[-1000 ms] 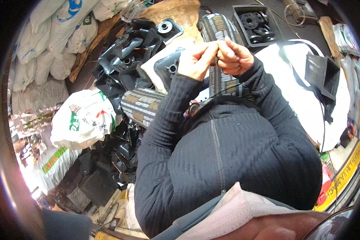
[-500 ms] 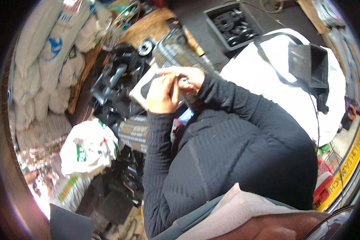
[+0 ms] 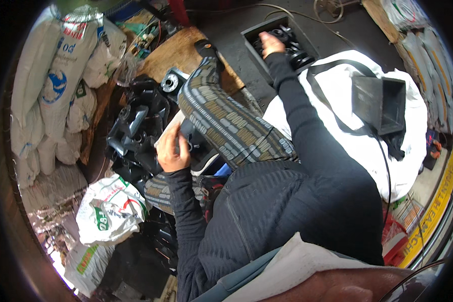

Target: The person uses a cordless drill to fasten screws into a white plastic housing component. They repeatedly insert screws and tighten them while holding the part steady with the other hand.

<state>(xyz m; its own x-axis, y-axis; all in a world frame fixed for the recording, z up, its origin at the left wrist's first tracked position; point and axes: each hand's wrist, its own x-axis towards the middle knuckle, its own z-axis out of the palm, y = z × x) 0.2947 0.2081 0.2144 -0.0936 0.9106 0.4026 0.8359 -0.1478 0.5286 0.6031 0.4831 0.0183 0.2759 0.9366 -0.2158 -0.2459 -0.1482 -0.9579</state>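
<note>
My left hand is at the near left side of a dark part with a pale rim, above my lap. Its fingers curl at the rim, gripping the part, which is partly hidden behind my hand and leg. My right arm stretches far forward, and my right hand is over the left side of a grey bin. Inside the bin lie several round black parts. The tips of my right fingers are hard to make out against the dark contents, so any hold is unclear.
Shiny black moulded parts are heaped at the left, beside a part with a round metal hub. A white sack at the right bears a black open box. Full sacks stand far left; a plastic bag is nearer.
My right hand has left the pale-rimmed part and reached forward and right to the grey bin. My left hand has shifted left and slightly nearer, staying with the part.
</note>
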